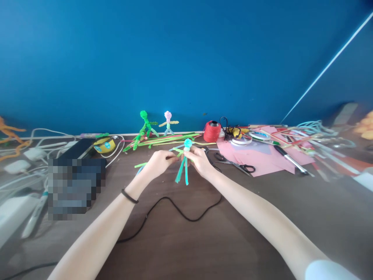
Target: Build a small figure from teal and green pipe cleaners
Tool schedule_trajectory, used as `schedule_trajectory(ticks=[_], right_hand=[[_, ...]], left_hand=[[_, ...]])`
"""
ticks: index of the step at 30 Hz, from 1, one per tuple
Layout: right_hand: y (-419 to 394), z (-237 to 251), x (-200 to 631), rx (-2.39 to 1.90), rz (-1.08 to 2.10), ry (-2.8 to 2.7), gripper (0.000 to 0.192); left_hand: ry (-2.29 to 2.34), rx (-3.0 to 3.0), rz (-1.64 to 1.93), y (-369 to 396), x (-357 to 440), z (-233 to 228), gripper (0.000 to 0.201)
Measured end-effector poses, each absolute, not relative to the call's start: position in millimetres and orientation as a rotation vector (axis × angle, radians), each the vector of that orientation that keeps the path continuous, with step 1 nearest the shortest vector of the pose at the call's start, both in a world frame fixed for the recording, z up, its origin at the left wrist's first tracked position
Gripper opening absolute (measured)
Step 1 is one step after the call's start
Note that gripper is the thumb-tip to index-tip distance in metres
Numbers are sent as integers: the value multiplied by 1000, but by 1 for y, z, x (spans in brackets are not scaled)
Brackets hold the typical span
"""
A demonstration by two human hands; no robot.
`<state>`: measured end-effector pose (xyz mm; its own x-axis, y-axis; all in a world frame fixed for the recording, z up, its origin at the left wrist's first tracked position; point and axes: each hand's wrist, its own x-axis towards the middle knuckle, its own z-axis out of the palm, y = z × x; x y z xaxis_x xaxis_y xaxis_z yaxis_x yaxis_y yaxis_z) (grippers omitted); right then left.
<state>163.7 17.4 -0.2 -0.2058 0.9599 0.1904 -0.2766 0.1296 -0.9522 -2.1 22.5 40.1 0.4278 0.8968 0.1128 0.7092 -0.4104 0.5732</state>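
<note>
Above the middle of the desk, my right hand (200, 161) pinches a small pipe-cleaner figure (186, 171) below its coiled turquoise head; two teal legs hang down. Close on its left, my left hand (161, 162) has thumb and fingers closed on a light green pipe cleaner (177, 151) that joins the figure at its upper body. My fingers partly cover the figure's middle. Against the wall behind stand a green pipe-cleaner figure (145, 121) and a smaller one with a pink head (168, 116). Loose green pipe cleaners (171, 139) lie in front of them.
Scissors (237, 165), pink paper (262, 161), a marker (291, 159) and a red thread spool (212, 132) lie to the right. A black cable (183, 216) crosses the desk in front. White chargers (18, 166), cables and a yellow tape roll (104, 146) are at left.
</note>
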Motion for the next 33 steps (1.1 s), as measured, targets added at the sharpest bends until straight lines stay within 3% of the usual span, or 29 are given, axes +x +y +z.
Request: schedule_trajectory(ticks=[8, 19, 33], right_hand=[[25, -7, 170, -929, 1198, -1390, 17], [15, 3, 166, -939, 1316, -1575, 10], [13, 4, 165, -681, 1593, -1370, 15]], left_hand=[[1243, 2506, 621, 15, 1, 51, 23], [1293, 2423, 798, 21, -6, 52, 19], [1359, 2165, 660, 34, -12, 38, 26]])
